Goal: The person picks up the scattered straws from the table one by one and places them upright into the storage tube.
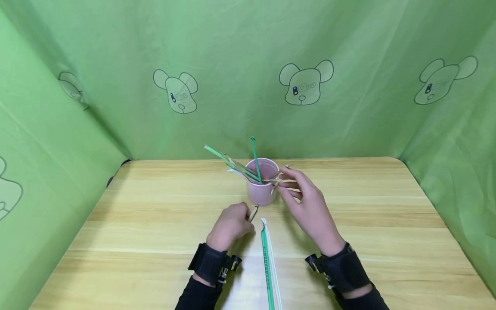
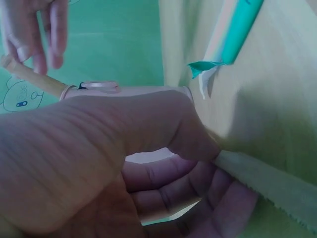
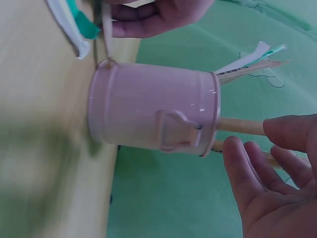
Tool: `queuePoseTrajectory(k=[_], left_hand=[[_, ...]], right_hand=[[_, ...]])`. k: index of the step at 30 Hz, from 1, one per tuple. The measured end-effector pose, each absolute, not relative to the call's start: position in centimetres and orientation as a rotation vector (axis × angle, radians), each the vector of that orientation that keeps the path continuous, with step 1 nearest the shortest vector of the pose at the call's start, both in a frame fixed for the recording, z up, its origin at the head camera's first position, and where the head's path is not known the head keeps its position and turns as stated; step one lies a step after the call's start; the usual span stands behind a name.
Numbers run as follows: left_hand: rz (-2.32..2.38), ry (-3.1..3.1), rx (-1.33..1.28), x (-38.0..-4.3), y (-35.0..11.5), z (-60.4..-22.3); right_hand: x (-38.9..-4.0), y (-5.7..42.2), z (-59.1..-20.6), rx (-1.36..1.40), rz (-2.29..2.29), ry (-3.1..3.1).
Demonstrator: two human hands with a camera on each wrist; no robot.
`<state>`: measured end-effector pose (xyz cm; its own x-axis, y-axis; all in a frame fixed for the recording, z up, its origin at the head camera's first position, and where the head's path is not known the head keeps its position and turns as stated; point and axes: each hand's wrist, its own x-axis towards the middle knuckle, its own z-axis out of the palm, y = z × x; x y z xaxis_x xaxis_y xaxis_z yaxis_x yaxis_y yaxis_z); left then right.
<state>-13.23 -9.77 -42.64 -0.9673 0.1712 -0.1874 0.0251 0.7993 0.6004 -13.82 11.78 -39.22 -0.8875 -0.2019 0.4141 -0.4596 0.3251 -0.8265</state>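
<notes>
A pink cup (image 1: 260,196) with a small side handle (image 3: 166,131) stands upright at the table's middle. Green sticks (image 1: 253,150) and tan sticks lean out over its rim. In front of the cup, low over the table, my left hand (image 1: 231,221) pinches a long, flat pale wrapper strip (image 2: 267,183) with a serrated edge between thumb and fingers. At the cup's right side is my right hand (image 1: 306,202). Its thumb overlaps a tan stick (image 3: 241,126) protruding from the cup in the right wrist view, with the fingers loosely spread below.
A long green packet (image 1: 266,262) and a white one (image 1: 274,275) lie side by side on the wooden table (image 1: 135,232), running toward the near edge. Green cloth (image 1: 240,51) printed with bear faces hangs behind and at both sides.
</notes>
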Motion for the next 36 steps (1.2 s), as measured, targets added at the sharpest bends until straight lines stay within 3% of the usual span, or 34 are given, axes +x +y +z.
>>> queuePoseTrajectory(k=[15,36], left_hand=[[1.083,2.680,0.212,-12.6,-10.2,-40.0],[1.467,2.928,0.524,-10.8,-10.9,-35.2]], right_hand=[[-14.5,12.0,-41.3,0.479,1.632,-2.541],[-13.4,9.2,-44.8,0.401,1.397,-2.996]])
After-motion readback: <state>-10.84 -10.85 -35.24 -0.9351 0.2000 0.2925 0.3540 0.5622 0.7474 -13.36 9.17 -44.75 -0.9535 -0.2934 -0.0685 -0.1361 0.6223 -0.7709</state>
